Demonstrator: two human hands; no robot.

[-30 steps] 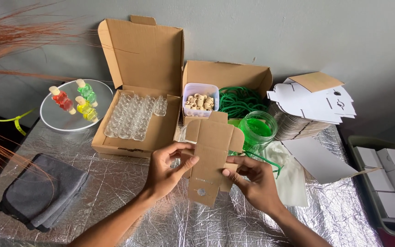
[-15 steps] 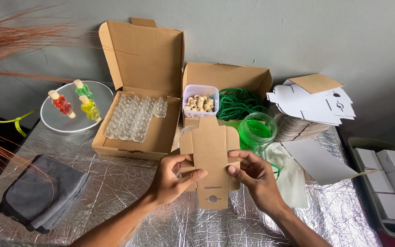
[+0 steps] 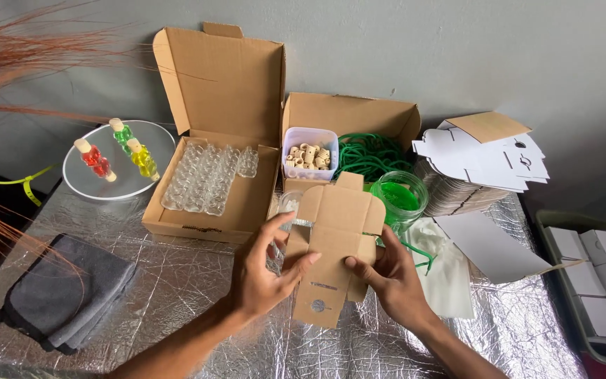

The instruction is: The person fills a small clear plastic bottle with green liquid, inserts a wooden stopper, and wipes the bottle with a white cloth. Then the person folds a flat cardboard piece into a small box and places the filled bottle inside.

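Just above the middle of the foil-covered table [image 3: 177,295], both hands hold a flat brown cardboard blank [image 3: 331,245], an unfolded little box with flaps and tabs. The left hand [image 3: 264,270] grips its left edge, thumb on the front face and fingers curled behind, while the right hand [image 3: 387,277] pinches the lower right edge with the thumb pressed on the front. The blank stands nearly upright between the two hands, tilted a little, its top flaps rising above the fingers and its bottom tab hanging below them. Behind it sits a green glass jar [image 3: 398,196], with a heap of green cord [image 3: 373,154] in a brown box [image 3: 348,116] beyond. A small tub of beige rings [image 3: 308,153] stands beside that. Further left, an open carton [image 3: 219,140] holds rows of small clear bottles [image 3: 205,175], and a round white plate [image 3: 117,165] carries three coloured bottles. A grey cloth [image 3: 64,291] lies at the left, and a stack of white blanks [image 3: 485,158] at the right.
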